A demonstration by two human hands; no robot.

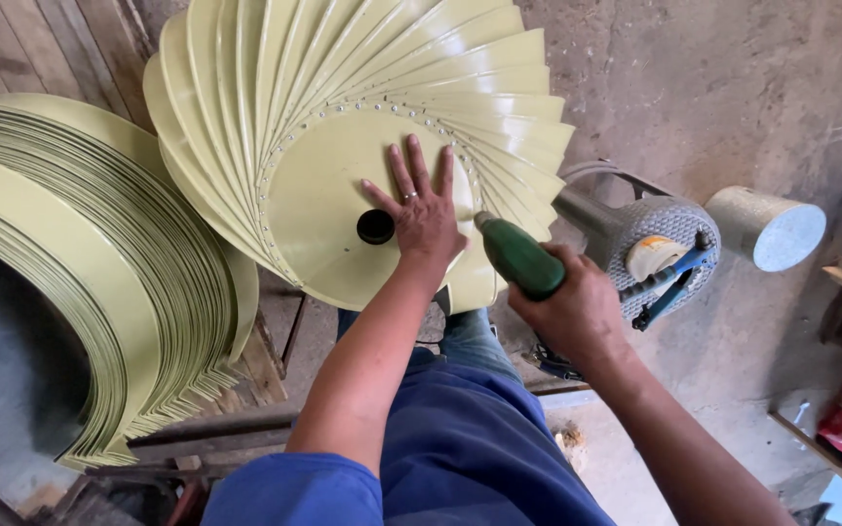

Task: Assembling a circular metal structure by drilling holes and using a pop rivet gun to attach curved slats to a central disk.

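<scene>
While the left hand [425, 216] is lying flat with its fingers spread on the pale yellow-green metal disc [328, 209], the right hand [569, 310] is wrapping all its fingers tight around the green handle [520, 258] of a tool. The tool's tip is pointing up at the disc's lower right edge, just beside the left wrist; the working end is hidden, so what kind of tool it is cannot be told. The disc is sitting at the middle of a wide fan of curved metal blades [382, 68] in the same colour, joined to it by a ring of small rivets, and a dark round hole [375, 226] is showing just left of the thumb. The whole piece is resting tilted above the person's knees in blue trousers [470, 438]. To the left, a thick stack of matching curved strips [99, 253] is leaning against wooden boards. To the right, a grey woven stool [669, 229] is carrying a blue hand tool [669, 282], and a metal can [767, 227] is lying on the concrete floor [733, 97] nearby.
</scene>
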